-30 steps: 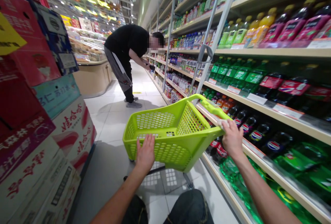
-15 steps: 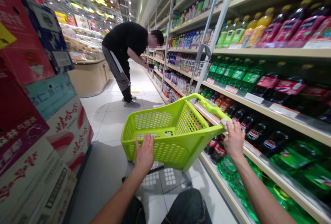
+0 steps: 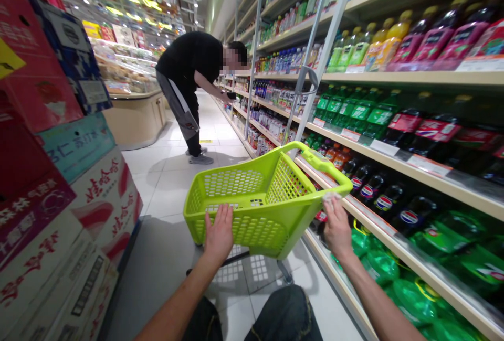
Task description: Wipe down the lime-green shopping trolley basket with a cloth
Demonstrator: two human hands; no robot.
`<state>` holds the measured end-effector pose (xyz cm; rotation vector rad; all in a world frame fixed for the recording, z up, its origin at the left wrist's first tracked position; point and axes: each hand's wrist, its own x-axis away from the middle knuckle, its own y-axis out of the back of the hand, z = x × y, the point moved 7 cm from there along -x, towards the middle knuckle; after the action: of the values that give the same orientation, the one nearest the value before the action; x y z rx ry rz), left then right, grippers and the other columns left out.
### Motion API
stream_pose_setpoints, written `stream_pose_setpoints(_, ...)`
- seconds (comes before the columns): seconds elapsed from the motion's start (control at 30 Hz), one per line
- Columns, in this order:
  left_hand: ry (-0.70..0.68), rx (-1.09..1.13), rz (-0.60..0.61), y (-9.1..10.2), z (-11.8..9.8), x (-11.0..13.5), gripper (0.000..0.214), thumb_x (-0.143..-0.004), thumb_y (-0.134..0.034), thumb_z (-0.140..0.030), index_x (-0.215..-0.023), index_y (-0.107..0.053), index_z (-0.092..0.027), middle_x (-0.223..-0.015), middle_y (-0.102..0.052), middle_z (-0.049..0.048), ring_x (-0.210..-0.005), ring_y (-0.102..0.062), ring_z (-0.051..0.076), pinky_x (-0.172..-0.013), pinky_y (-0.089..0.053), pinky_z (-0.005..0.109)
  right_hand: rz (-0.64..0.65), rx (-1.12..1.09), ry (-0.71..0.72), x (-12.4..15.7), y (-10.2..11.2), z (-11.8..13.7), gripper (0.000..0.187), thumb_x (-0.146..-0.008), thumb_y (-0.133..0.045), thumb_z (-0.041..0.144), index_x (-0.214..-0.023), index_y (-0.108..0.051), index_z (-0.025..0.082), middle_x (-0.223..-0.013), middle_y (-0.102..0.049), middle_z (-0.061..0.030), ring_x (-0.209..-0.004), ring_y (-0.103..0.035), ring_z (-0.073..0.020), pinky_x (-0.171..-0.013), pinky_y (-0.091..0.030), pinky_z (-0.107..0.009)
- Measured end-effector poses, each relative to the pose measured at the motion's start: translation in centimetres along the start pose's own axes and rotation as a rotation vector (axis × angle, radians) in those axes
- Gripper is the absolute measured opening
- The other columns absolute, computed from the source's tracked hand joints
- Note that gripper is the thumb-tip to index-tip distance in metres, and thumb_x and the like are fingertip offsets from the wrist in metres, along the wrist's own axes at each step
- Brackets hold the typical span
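A lime-green plastic shopping basket on wheels stands tilted in the aisle in front of me. My left hand lies flat against its near wall, fingers stretched out. My right hand is closed on a small white cloth and presses it to the basket's right rim, just below the handle. The inside of the basket holds nothing that I can see.
Shelves of soft-drink bottles run along the right. Stacked cartons wall off the left. A person in a black top bends toward the shelves further down the tiled aisle. My knees show at the bottom.
My right hand with the cloth has slid down and left along the basket's right rim. The left hand has stayed on the near wall.
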<state>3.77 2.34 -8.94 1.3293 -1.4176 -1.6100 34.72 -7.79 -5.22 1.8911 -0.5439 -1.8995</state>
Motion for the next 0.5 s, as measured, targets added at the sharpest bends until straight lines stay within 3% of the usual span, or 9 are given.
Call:
stream_pose_setpoints(0.13, -0.005, 0.000, 0.031, 0.1, 0.0, 0.0, 0.061, -0.071, -0.029, -0.006, -0.132, -0.031, -0.012, -0.139, -0.030, 0.0086, -0.130, -0.024, 0.022, -0.103, -0.015, 0.055, 0.167, -0.104, 0.197, 3.9, -2.2, 4.0, 0.060, -0.073, -0.028, -0.002, -0.126, -0.042, 0.021, -0.128, -0.046, -0.0086, -0.123, -0.036, -0.0198, -0.095, -0.040, -0.042)
stream_pose_setpoints(0.33, -0.002, -0.017, 0.040, 0.1, 0.0, 0.0, 0.062, -0.071, -0.029, -0.007, -0.133, -0.030, -0.013, -0.140, -0.028, 0.0082, -0.130, -0.022, 0.022, -0.104, -0.015, 0.054, 0.022, -0.121, -0.006, 0.6, -0.3, 3.7, 0.057, -0.077, -0.032, 0.004, -0.132, -0.034, 0.021, -0.138, -0.034, -0.0083, -0.128, -0.028, -0.0227, -0.101, -0.030, -0.048)
stream_pose_setpoints(0.5, -0.018, -0.012, 0.019, -0.2, 0.0, 0.3, 0.063, -0.070, -0.029, -0.005, -0.133, -0.029, -0.013, -0.140, -0.028, 0.0083, -0.130, -0.022, 0.022, -0.104, -0.015, 0.054, 0.178, -0.210, 0.175, 4.0, -3.6, 7.2, 0.062, -0.073, -0.029, -0.003, -0.128, -0.041, 0.022, -0.125, -0.050, -0.0092, -0.122, -0.038, -0.0197, -0.093, -0.041, -0.043)
